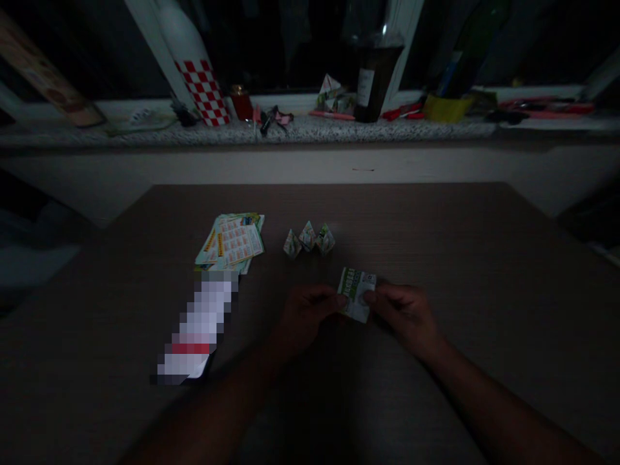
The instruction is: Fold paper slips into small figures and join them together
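Between my two hands is a small folded paper (357, 298), printed green and white with a small square code at its upper right. My left hand (310, 316) pinches its left edge between thumb and fingers. At the right edge my right hand (409, 316) pinches it the same way. Just beyond the hands stand folded paper pieces (309, 237), pointed at the top and set in a row. A fanned stack of printed paper sheets (237, 240) lies to their left.
A phone (198, 326) with a lit, blurred-out screen rests on the wooden table (460, 239), left of my hands. Along the stone windowsill (300, 131) stand a red-and-white checkered bottle (203, 87), a dark drink cup (375, 81) and a green bottle (467, 51) in a yellow base.
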A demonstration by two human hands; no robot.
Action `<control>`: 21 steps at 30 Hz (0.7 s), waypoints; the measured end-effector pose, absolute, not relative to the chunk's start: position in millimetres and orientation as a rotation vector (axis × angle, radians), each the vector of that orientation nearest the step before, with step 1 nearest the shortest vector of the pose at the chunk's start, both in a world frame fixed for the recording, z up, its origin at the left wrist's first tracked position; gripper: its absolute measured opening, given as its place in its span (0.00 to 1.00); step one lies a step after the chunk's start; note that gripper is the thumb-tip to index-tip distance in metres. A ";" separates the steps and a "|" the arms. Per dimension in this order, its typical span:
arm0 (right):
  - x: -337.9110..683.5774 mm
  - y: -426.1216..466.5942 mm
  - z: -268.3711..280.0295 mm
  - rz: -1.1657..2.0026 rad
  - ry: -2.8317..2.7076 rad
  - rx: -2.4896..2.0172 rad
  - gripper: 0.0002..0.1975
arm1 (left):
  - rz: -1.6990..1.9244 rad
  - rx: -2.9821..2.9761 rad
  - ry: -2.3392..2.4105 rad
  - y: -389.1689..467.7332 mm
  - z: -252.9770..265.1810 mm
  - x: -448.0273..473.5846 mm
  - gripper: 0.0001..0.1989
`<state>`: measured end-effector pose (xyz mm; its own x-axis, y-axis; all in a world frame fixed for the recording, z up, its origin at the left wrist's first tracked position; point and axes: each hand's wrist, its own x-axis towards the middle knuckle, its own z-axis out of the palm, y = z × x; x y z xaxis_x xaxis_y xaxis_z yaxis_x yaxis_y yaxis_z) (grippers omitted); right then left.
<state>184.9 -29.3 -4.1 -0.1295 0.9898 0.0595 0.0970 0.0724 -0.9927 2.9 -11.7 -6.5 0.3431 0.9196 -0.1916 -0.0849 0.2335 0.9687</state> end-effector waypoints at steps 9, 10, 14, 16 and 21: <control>187.3 -27.3 -11.0 1.152 -1.414 -1.168 0.20 | 0.848 1.126 0.972 -10.0 -6.4 3.5 0.09; 187.5 -26.8 -11.9 1.150 -1.411 -1.174 0.20 | 0.848 1.126 0.969 -9.9 -7.2 3.6 0.09; 187.2 -25.2 -15.1 1.142 -1.387 -1.189 0.21 | 0.842 1.157 0.973 -9.9 -7.7 3.2 0.11; 186.3 -25.0 -16.0 1.129 -1.387 -1.147 0.21 | 0.845 1.177 0.980 -9.7 -6.4 2.2 0.11; 183.4 -24.2 -15.7 1.124 -1.374 -1.125 0.22 | 0.840 1.230 1.017 -7.9 -2.6 -1.1 0.10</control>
